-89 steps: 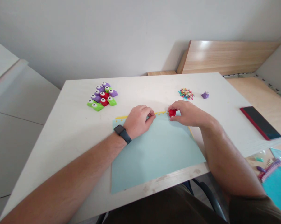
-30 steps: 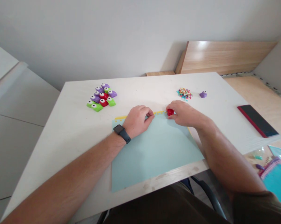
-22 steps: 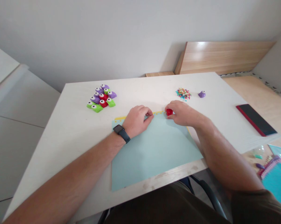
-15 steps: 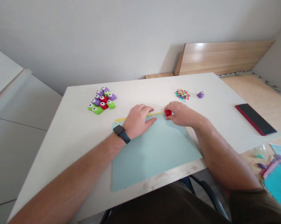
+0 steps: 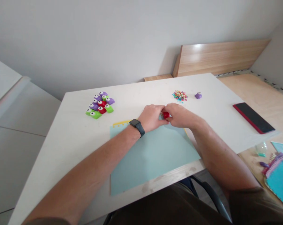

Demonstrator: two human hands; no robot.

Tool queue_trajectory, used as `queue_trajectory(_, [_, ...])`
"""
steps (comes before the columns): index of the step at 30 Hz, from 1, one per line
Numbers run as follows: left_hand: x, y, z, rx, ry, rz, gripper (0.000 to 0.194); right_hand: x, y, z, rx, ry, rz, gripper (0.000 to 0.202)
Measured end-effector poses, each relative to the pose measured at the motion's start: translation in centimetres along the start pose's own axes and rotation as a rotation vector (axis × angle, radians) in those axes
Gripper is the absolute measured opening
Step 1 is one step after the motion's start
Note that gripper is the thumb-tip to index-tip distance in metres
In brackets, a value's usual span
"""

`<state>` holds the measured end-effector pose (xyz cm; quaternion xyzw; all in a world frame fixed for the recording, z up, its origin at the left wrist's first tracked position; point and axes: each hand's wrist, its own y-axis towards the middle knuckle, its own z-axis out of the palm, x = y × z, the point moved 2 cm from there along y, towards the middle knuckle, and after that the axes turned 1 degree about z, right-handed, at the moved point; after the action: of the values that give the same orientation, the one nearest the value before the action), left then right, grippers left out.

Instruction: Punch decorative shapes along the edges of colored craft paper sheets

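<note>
A red craft punch (image 5: 166,115) sits at the far edge of a light blue sheet of paper (image 5: 153,159). My right hand (image 5: 179,115) is closed round it, thumb in front and fingers behind. My left hand (image 5: 153,117), with a dark watch (image 5: 137,125) on its wrist, lies over the sheet's far edge. Its fingers curl in from the left against the punch and meet my right fingers; their tips are partly hidden. Along that edge shows a yellow strip (image 5: 121,122) with a row of small yellow marks.
Several purple, green and red punches (image 5: 100,104) stand in a cluster at the back left of the white table (image 5: 73,140). A heap of colourful confetti (image 5: 180,96) and a purple punch (image 5: 198,95) are at the back right. A dark, red-edged tablet (image 5: 254,117) lies at the right edge.
My left hand has moved right along the paper's edge and closed in at the red punch beside my right hand. The view has shifted slightly.
</note>
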<state>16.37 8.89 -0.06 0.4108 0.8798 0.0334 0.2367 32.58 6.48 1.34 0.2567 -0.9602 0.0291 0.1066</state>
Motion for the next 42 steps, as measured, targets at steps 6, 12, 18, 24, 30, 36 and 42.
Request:
queue_trajectory(6, [0.43, 0.22, 0.29, 0.016, -0.037, 0.019, 0.038, 0.1, -0.03, 0.03, 0.007, -0.024, 0.019, 0.019])
queue_trajectory(12, [0.56, 0.31, 0.46, 0.023, -0.007, 0.035, 0.037, 0.34, -0.02, 0.02, -0.002, -0.071, 0.014, 0.015])
queue_trajectory(18, [0.58, 0.29, 0.5, 0.02, 0.0, 0.046, 0.037, 0.47, 0.04, 0.03, 0.009, -0.091, 0.02, 0.014])
queue_trajectory(24, [0.68, 0.13, 0.54, 0.013, -0.03, 0.052, 0.037, 0.28, -0.04, 0.0, 0.012, -0.063, 0.02, 0.018])
queue_trajectory(30, [0.3, -0.11, 0.43, -0.002, -0.003, 0.034, 0.035, -0.18, 0.0, 0.01, 0.002, -0.003, 0.003, 0.015])
queue_trajectory(36, [0.43, -0.21, 0.44, -0.003, -0.051, 0.032, 0.039, -0.4, -0.1, 0.08, -0.007, 0.029, -0.021, 0.018])
queue_trajectory(42, [0.68, -0.26, 0.38, -0.009, -0.098, 0.036, 0.038, -0.27, -0.07, -0.04, 0.0, 0.03, -0.015, 0.017])
